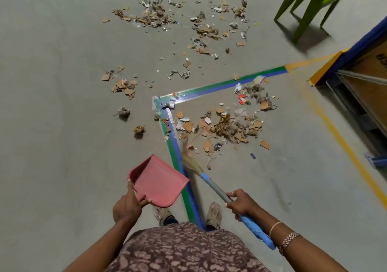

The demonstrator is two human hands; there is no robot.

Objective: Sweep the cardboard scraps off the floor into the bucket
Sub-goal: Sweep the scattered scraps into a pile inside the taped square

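Near the bottom edge, left of centre, the left hand [125, 205] grips one rim of a pink dustpan [159, 180], thumb on top and fingers curled underneath, holding it up in front of the body. To its right, the right hand [240, 203] is closed round the grey-and-blue handle of a broom [213, 186], with bracelets [289, 240] on that wrist. The broom slants far and left from the hand, and its straw bristles [188, 158] reach the grey floor [52, 104] beside a blue-and-green tape line [178, 152] that bends in a corner further out. Just beyond the bristles, inside that corner, lies the nearest heap of cardboard scraps [230, 127], mixed with paper and fluff. A smaller cluster [123, 85] sits well apart to the left, and a wide scatter [150, 16] covers the far floor. At the far right stands a green plastic chair [310, 1]; nearer on the right is a yellow floor line [345, 146] beside a rack with blue and yellow edging [360, 87]. Two sandalled feet [213, 215] and a patterned garment [184, 248] show at the near edge.
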